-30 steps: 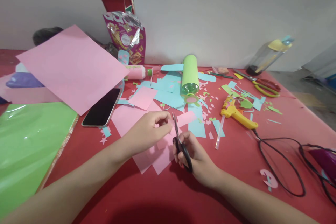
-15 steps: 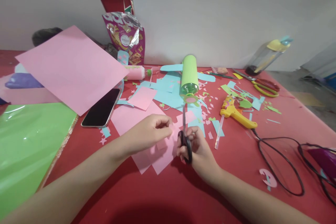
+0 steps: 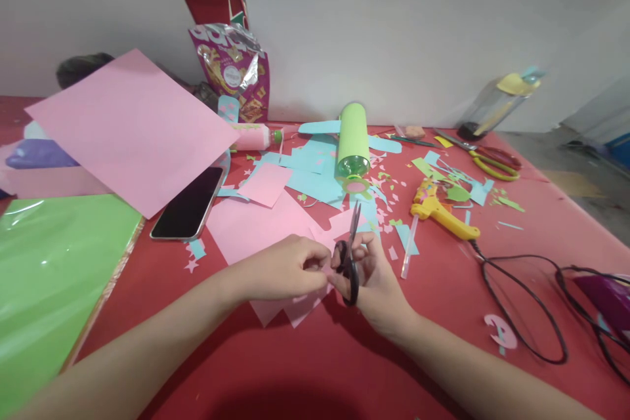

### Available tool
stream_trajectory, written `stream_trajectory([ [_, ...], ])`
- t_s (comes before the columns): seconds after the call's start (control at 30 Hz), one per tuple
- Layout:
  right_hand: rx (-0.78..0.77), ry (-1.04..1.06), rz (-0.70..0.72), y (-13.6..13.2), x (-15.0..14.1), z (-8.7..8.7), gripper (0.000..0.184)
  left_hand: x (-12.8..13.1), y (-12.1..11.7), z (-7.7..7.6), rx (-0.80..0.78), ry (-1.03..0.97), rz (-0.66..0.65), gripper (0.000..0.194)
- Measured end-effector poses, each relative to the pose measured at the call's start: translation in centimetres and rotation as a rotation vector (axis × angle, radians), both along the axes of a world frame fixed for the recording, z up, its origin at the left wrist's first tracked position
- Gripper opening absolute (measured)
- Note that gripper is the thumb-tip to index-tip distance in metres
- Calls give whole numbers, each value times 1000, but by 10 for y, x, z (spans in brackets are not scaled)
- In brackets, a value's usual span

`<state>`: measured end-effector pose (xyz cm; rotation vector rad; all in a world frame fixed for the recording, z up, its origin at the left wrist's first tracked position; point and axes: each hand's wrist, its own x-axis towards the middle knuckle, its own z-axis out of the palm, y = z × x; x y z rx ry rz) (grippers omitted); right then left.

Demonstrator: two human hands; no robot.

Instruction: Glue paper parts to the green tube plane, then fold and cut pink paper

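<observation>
My left hand (image 3: 290, 267) is closed in a pinch on a small piece of pink paper (image 3: 328, 270), most of it hidden by the fingers. Black-handled scissors (image 3: 351, 262) are held in my right hand (image 3: 377, 282), blades pointing up and away from me. The right fingertips meet the left ones at the pink piece. Below both hands lie pink paper sheets (image 3: 246, 223). Beyond them, a green paper-wrapped bottle (image 3: 353, 138) with light blue strips at its sides lies on blue paper (image 3: 315, 174).
A yellow glue gun (image 3: 447, 218) with a black cord lies at right, among paper scraps. Behind it are larger scissors (image 3: 492, 161) and a clear bottle (image 3: 497, 108). A phone (image 3: 187, 207), a big pink sheet (image 3: 132, 131) and a green pack (image 3: 59, 269) lie at left.
My left hand has moved right and toward me, so its fingertips now meet those of my right hand. The scissors have tilted slightly, tips to the right.
</observation>
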<state>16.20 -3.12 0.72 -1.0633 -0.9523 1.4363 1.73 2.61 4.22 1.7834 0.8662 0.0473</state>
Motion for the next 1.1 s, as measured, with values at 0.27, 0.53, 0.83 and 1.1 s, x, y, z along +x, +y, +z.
stream_trajectory([
  [0.27,15,-35,-135,1,3,-4,41,2,1,1,93,-11,59,15],
  [0.53,56,-100,-260,2,4,-2,37,10,-4,-3,120,-84,91,24],
  [0.83,79,-114,-266,2,4,-2,37,14,-6,-12,168,-128,134,26],
  [1.1,19,5,-88,0,4,-1,32,10,-2,-7,159,-317,338,22],
])
